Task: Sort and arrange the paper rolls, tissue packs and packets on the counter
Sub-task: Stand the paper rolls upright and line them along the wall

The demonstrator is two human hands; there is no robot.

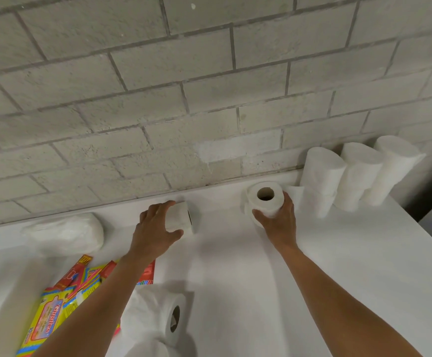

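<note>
Sorting of rolls was the step in hand, we judged. The right hand (278, 215) held an upright roll (265, 198) just beside the wrapped stacks (349, 176) at the wall; the left hand (155, 228) gripped a roll lying on its side (180, 219) mid-counter (338, 253). Next, we judged, each roll needed setting into the row. Packets (55, 313) and a tissue pack (65, 234) lay left. The left arm partly hid the near roll (158, 315); most packet print was unreadable.
</note>
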